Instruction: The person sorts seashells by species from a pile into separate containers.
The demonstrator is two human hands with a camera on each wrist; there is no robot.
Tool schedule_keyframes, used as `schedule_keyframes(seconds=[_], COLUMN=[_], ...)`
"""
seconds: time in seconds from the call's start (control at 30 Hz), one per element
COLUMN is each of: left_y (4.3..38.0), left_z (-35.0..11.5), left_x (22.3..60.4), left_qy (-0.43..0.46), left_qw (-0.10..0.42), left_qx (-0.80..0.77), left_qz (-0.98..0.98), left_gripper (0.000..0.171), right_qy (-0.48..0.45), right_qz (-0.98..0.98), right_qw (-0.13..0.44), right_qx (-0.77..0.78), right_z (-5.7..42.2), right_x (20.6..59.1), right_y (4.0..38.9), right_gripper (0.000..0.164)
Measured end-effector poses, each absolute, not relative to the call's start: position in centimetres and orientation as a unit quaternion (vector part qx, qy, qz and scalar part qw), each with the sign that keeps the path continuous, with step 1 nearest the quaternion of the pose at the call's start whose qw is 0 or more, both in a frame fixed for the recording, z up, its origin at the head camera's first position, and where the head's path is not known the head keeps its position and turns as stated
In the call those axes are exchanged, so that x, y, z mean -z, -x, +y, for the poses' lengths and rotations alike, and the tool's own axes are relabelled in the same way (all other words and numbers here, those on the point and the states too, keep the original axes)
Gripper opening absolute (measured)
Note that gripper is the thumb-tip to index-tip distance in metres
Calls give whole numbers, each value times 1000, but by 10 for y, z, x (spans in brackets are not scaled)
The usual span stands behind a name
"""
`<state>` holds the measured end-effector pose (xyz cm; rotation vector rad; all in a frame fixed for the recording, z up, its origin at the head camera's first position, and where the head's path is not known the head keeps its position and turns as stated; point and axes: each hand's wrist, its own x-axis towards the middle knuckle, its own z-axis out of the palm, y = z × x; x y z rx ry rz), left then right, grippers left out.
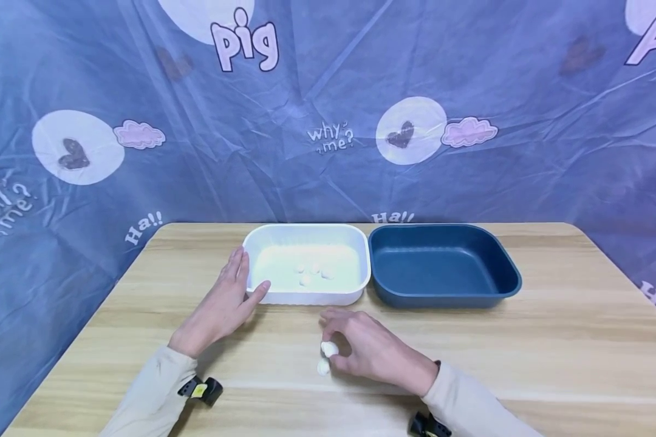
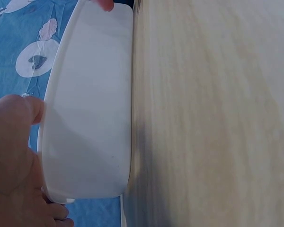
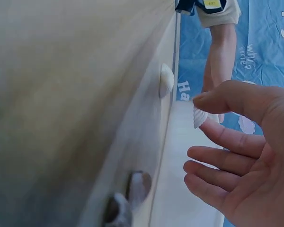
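My left hand rests at the left front corner of a white plastic bin, its thumb on the front rim and its straight fingers along the left side. In the right wrist view, my right hand pinches a small white ribbed seashell between thumb and index finger, with the other fingers spread. Another white shell lies on the table beside this hand. The right wrist view shows more shells on the table, partly blurred. Several pale shells lie inside the white bin.
A dark blue bin stands right of the white one, nearly touching it. Both are near the back edge of a wooden table. A printed blue cloth hangs behind. Each wrist wears a strapped black device.
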<state>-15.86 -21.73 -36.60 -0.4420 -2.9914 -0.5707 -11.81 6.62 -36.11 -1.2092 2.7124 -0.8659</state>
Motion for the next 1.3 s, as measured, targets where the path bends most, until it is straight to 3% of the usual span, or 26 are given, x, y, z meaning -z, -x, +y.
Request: schedule_keyframes(seconds=[0.87,1.3], left_y=[158,157], left_z=[-218,-217], left_x=[369,366], left_qy=[141,146], left_qw=[31,34], left_qx=[186,187], left_qz=[-972,-971], left_gripper=[86,85], right_qy=[403,328], right_qz=[872,904], right_qw=[-55,-53], right_qx=[273,270], right_z=[53,50], right_x=[321,306], right_y=[134,170], right_gripper=[20,19])
